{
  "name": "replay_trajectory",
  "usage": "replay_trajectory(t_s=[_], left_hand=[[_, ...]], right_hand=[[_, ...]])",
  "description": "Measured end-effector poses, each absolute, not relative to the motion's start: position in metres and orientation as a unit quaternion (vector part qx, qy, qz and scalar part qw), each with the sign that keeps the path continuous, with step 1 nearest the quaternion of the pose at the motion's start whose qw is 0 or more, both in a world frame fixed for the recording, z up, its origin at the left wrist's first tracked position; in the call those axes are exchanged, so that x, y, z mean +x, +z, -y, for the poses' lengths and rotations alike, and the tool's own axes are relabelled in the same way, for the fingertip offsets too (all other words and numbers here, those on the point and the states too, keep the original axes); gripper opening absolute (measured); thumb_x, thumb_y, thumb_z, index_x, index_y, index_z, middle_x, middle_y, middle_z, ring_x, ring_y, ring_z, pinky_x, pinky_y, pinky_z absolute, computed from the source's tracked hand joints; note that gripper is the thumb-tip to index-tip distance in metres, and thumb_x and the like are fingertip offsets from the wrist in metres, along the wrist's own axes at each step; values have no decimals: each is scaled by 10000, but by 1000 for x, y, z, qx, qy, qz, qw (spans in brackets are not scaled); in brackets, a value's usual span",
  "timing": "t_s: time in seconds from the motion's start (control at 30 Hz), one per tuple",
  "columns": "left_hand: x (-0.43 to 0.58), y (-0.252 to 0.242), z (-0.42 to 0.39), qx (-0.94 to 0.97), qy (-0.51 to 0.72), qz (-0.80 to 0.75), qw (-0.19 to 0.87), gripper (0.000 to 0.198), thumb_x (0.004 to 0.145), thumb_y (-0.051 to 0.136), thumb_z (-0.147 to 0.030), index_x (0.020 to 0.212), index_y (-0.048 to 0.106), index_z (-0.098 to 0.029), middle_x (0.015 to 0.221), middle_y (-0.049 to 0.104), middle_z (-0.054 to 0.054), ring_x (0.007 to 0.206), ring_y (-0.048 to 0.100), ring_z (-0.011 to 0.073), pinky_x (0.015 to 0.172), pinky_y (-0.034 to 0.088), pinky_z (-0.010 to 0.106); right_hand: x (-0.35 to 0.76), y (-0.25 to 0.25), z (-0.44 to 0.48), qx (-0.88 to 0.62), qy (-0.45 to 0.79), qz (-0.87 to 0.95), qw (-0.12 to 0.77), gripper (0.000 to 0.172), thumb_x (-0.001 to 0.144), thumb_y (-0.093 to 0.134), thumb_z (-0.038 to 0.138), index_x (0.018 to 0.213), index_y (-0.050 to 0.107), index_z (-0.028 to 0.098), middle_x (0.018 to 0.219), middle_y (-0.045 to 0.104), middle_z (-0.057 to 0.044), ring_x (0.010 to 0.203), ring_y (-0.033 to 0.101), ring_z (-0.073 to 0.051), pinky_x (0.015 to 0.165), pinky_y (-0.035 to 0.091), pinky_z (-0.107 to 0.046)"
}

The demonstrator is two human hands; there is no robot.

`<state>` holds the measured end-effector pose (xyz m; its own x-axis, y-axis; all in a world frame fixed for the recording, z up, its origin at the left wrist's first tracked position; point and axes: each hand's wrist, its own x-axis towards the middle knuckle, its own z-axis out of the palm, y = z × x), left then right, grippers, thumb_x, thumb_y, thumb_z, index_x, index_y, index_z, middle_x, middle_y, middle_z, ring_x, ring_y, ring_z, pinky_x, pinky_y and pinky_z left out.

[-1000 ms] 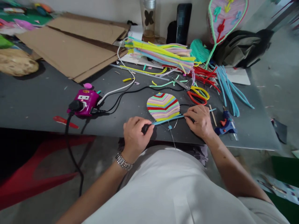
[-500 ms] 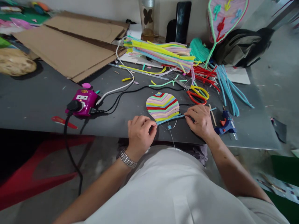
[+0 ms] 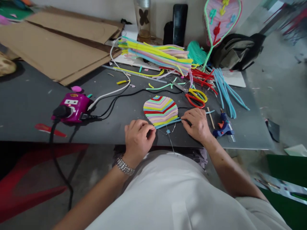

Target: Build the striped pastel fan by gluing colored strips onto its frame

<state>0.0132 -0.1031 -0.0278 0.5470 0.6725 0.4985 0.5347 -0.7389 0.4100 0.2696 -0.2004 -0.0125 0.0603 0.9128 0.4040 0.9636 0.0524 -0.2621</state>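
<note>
Clearly, the blue strip (image 3: 168, 122) runs between the two hands, along the near edge of the striped panel (image 3: 160, 110) on the dark table (image 3: 124, 108). The left hand (image 3: 139, 136) has thumb and forefinger pinched together on the strip's left end, just beside the panel's near left edge. The right hand (image 3: 197, 124) clamps the strip just right of the panel, and a blue tip pokes out beyond it, near the wooden stick (image 3: 210, 118). The strip looks doubled at the right; whether it is one or two I cannot tell.

Against the picture from a second ago, the left fingertips sit closer in to the panel, while the right hand keeps its place beside it. The whole view has also swung, so everything appears farther left.

By count: one panel, one wooden stick, one pair of scissors (image 3: 189, 92) on the far right of the panel, one glue gun (image 3: 224, 126) to the right of the right hand, one purple socket block (image 3: 76, 109) at left, and, at the far side, one bottle (image 3: 144, 20) and one phone (image 3: 180, 27). The strips in the mixed bundle (image 3: 155, 52) overlap too much to count.
</note>
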Motion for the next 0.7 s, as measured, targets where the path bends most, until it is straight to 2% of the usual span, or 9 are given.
replay_trajectory(t_s=[0.7], left_hand=[[13, -33, 101, 864, 340, -348, 133, 129, 912, 723, -177, 803, 693, -239, 871, 697, 33, 845, 612, 243, 755, 396, 388]], right_hand=[[264, -14, 197, -695, -35, 674, 247, 117, 972, 624, 208, 890, 702, 236, 947, 746, -53, 963, 635, -240, 922, 411, -433]])
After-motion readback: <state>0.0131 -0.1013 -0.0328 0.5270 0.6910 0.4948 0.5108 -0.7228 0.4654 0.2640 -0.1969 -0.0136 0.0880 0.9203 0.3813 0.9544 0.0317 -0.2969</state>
